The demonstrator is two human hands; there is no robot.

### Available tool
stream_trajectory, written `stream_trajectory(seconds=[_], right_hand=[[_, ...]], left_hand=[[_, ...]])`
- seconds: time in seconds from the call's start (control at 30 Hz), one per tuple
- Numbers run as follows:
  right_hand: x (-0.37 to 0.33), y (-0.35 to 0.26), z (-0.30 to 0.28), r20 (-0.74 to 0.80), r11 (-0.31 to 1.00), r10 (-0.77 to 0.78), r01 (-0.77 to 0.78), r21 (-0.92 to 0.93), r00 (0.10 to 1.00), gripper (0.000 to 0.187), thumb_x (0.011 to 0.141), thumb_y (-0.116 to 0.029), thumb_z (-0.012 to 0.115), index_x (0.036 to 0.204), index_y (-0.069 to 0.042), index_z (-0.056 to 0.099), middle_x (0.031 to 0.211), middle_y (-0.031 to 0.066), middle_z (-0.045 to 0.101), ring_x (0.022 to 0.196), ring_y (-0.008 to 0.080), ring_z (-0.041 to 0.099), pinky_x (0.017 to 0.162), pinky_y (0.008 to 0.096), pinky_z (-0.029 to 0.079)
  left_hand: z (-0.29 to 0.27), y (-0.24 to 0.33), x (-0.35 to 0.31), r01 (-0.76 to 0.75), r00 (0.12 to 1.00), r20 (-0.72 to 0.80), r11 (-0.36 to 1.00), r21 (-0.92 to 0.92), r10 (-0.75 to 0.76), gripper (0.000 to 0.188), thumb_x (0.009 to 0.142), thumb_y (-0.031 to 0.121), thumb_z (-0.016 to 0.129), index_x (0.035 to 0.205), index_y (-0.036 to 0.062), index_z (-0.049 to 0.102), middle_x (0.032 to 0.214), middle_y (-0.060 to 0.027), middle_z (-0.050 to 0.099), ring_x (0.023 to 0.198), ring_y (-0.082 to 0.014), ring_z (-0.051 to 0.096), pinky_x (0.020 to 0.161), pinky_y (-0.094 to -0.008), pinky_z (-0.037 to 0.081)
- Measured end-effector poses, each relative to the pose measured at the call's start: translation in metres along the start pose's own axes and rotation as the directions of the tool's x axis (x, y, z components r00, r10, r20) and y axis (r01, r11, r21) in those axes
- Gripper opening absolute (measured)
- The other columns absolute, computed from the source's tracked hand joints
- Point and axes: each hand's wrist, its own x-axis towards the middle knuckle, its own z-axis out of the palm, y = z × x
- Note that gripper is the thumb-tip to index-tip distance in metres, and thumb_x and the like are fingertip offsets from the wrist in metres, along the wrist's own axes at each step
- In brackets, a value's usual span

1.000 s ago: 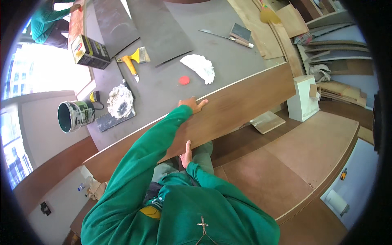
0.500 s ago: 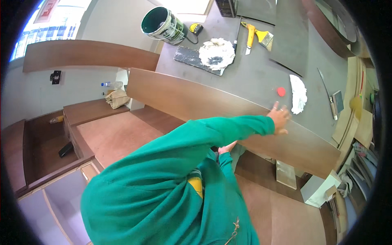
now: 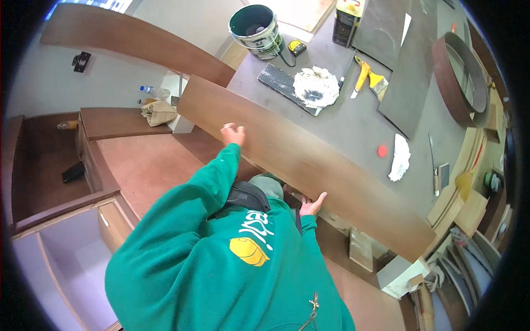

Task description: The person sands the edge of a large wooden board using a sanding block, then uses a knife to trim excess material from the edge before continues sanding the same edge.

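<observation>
A long brown wooden board [image 3: 309, 151] lies slantwise along the near edge of the grey work table. Over its left part is my left hand [image 3: 233, 134], fingers curled in and slightly blurred. Whatever may be inside those fingers is hidden. My right hand [image 3: 313, 205] is at the board's near edge, close to my body, thumb apart and fingers partly hidden by the edge; it seems to hold the board there. Beyond the board are a crumpled white rag with a dark stain [image 3: 316, 87], a dark flat strip [image 3: 279, 83] and a red cap [image 3: 382, 150].
On the table [image 3: 348, 124] are a paint bucket [image 3: 256, 47], tape measure [image 3: 296, 48], yellow-handled knife [image 3: 361, 78], yellow brush [image 3: 379, 84], white cloth [image 3: 399, 157] and metal can [image 3: 346, 25]. Brown cabinets [image 3: 143, 171] stand at left; wood strips [image 3: 458, 176] at right.
My left hand has swung from the board's right part, fingers spread, to its left part, fingers curled. My right hand stays at the near edge. The view has shifted.
</observation>
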Motion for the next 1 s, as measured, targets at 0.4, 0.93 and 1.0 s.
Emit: stream_trajectory(seconds=[0.4,0.93,1.0], right_hand=[[0.033,-0.018,-0.016,0.086,0.993,-0.034,0.024,0.113,0.996,0.061,0.089,-0.060,0.064,0.131,-0.017,0.056,0.131,0.0049,0.059,0.118,0.0268,0.054,0.096,0.0485,0.047],[0.004,-0.033,-0.002,0.036,0.977,0.137,-0.129,-0.172,0.990,0.091,0.084,-0.068,0.066,0.144,-0.003,0.042,0.137,0.0213,0.054,0.119,0.0345,0.060,0.096,0.0519,0.052],[0.006,-0.048,-0.020,0.012,0.817,0.280,-0.232,-0.528,0.960,0.084,0.086,-0.065,0.065,0.135,0.002,0.052,0.125,0.0220,0.062,0.103,0.0307,0.068,0.085,0.0425,0.056]], left_hand=[[0.040,-0.064,0.018,0.780,0.552,0.696,0.580,-0.236,-0.460,0.082,0.086,0.058,0.068,0.151,0.0169,0.038,0.157,-0.0068,0.037,0.142,-0.0321,0.038,0.111,-0.0624,0.029],[0.056,-0.083,0.059,0.863,0.503,0.716,0.332,-0.381,-0.484,0.078,0.081,0.053,0.078,0.143,0.0174,0.047,0.145,-0.0070,0.047,0.127,-0.0290,0.047,0.102,-0.0535,0.046],[0.061,-0.086,0.055,0.850,0.505,0.757,0.390,-0.353,-0.414,0.085,0.080,0.063,0.073,0.148,0.0222,0.041,0.149,-0.0064,0.042,0.132,-0.0296,0.042,0.101,-0.0533,0.043]])
